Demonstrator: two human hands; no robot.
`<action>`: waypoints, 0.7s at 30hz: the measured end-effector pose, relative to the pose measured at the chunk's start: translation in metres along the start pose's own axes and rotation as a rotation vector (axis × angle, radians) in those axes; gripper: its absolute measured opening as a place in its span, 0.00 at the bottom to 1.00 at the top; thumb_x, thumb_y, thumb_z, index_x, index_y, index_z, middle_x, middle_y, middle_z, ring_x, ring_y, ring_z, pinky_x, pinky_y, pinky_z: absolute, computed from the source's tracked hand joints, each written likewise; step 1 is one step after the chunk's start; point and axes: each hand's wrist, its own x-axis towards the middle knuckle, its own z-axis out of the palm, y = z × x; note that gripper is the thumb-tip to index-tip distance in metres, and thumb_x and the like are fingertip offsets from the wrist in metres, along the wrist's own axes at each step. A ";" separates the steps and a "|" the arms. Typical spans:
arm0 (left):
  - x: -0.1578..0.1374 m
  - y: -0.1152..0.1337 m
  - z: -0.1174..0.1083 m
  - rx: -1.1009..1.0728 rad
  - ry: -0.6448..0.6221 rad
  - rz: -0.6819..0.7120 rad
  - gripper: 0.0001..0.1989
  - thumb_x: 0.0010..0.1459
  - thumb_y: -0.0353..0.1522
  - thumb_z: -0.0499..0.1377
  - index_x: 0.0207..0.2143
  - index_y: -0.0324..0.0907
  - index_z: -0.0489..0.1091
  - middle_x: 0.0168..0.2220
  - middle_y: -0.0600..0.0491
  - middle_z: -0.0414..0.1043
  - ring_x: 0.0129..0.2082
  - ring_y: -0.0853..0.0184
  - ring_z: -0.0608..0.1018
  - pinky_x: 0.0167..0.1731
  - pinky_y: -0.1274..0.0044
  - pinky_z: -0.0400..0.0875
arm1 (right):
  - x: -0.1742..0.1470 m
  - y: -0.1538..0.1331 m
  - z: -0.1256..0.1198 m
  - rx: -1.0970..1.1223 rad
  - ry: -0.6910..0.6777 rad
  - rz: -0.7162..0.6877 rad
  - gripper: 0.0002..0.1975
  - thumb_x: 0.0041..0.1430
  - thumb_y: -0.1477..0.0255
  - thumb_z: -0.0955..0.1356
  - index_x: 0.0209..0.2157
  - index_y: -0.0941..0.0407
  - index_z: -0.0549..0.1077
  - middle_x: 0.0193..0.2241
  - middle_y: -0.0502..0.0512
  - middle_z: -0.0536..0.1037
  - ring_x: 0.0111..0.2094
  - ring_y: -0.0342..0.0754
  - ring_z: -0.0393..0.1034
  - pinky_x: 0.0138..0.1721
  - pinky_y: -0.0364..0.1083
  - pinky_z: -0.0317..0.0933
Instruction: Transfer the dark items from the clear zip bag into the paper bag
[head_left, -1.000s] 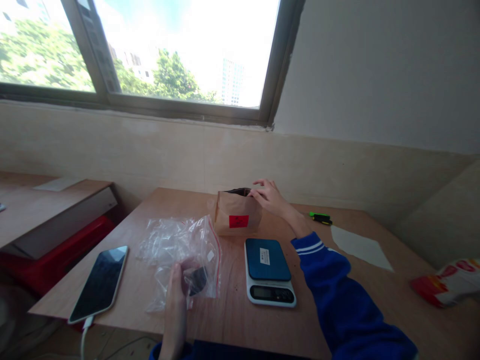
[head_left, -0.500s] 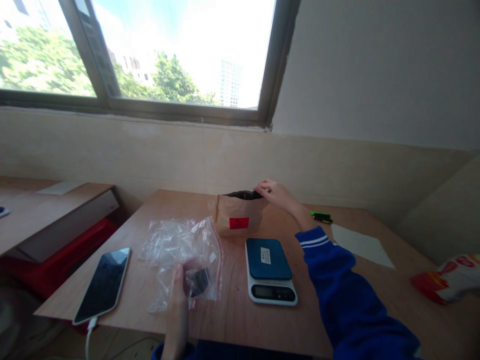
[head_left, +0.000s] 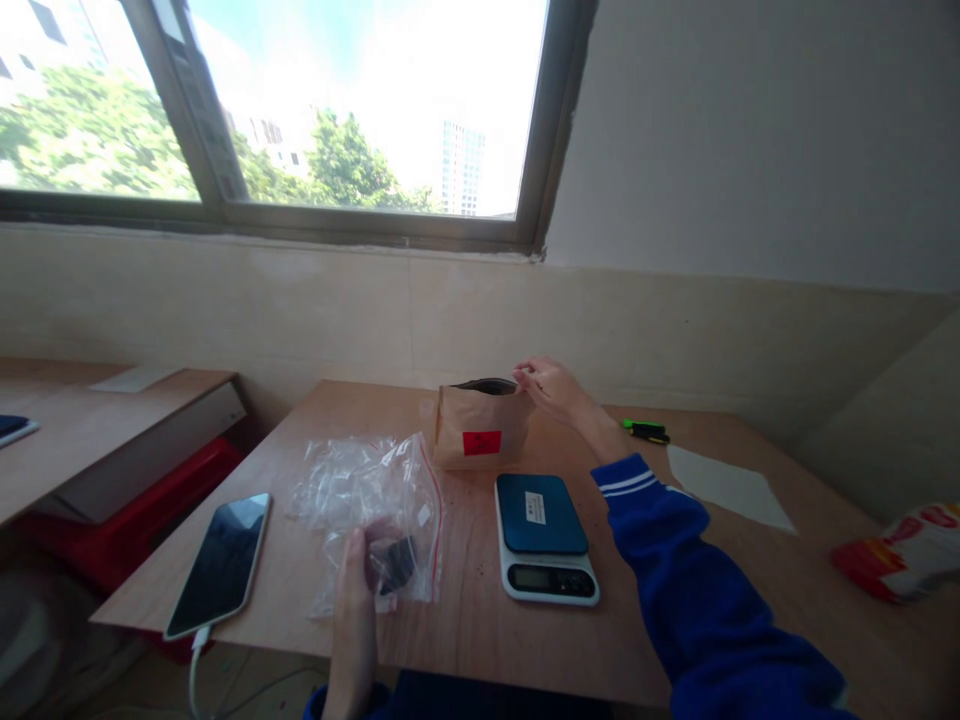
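My left hand (head_left: 357, 590) is closed around the lower left part of a clear zip bag (head_left: 420, 480) with a red seal line. A dark, squarish thing (head_left: 397, 563) shows through the plastic beside my fingers; its kind is unclear. Further back stands a brown paper bag (head_left: 450, 430), upright, with a red label and its dark mouth open. At its top right corner my right hand (head_left: 551, 388) has its fingers pinched together on the rim. A kitchen scale (head_left: 544, 520) with a blue plate lies in front of the paper bag, touched by neither hand.
More clear plastic bags (head_left: 330, 480) lie left of my left hand. A phone (head_left: 221, 560) on a cable is near the left edge. A green and black cutter-like tool (head_left: 645, 431), a white paper sheet (head_left: 727, 488) and a red and white packet (head_left: 896, 555) are on the right.
My right hand's fingertips have shifted slightly and closed more tightly at the paper bag's rim. My left hand stays on the zip bag. The view has shifted a little.
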 end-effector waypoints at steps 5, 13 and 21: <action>-0.005 0.002 0.004 -0.035 -0.026 0.027 0.31 0.52 0.57 0.53 0.37 0.40 0.75 0.38 0.49 0.78 0.42 0.59 0.77 0.47 0.69 0.69 | -0.008 -0.034 -0.013 0.080 0.146 -0.031 0.27 0.68 0.58 0.55 0.33 0.59 0.78 0.47 0.67 0.73 0.50 0.57 0.66 0.55 0.56 0.57; -0.018 0.007 0.021 -0.141 -0.139 0.080 0.29 0.56 0.56 0.51 0.46 0.43 0.69 0.43 0.49 0.75 0.45 0.62 0.76 0.47 0.70 0.69 | -0.069 -0.144 -0.017 0.803 -0.438 -0.137 0.07 0.63 0.75 0.64 0.39 0.59 0.74 0.34 0.54 0.77 0.36 0.44 0.72 0.38 0.43 0.66; -0.019 0.004 0.033 -0.041 -0.172 0.119 0.29 0.56 0.56 0.51 0.48 0.45 0.64 0.38 0.51 0.74 0.37 0.63 0.77 0.38 0.70 0.73 | -0.094 -0.145 0.015 0.515 -0.466 -0.279 0.15 0.59 0.77 0.68 0.49 0.54 0.71 0.51 0.57 0.68 0.55 0.49 0.62 0.58 0.49 0.57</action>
